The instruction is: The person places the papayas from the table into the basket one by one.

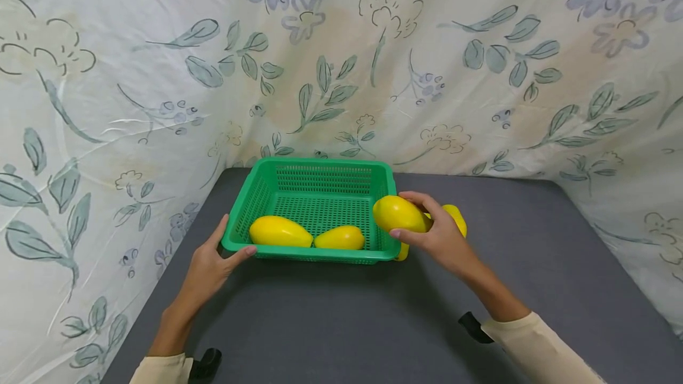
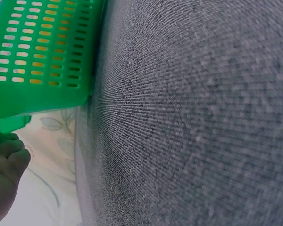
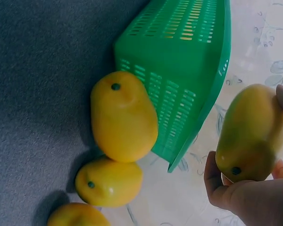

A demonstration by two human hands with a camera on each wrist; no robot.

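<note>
A green plastic basket (image 1: 325, 253) with slotted walls stands on the table, two yellow mangoes (image 1: 280, 232) lying along its front inside. My left hand (image 1: 205, 268) holds its front left corner, thumb on the front rim and fingers along the left side. Over the right rim, my right hand (image 1: 443, 234) grips another yellow mango (image 1: 399, 214) between thumb and fingers. In the right wrist view this held mango (image 3: 252, 134) is raised above the rim, its dark stem end toward the palm.
Outside the basket's right wall, a large mango (image 3: 124, 120), a smaller one (image 3: 108, 181) and a third (image 3: 79, 217) lie in a row on the grey tabletop (image 1: 331, 319). A floral cloth (image 1: 341, 46) hangs behind and beside the table.
</note>
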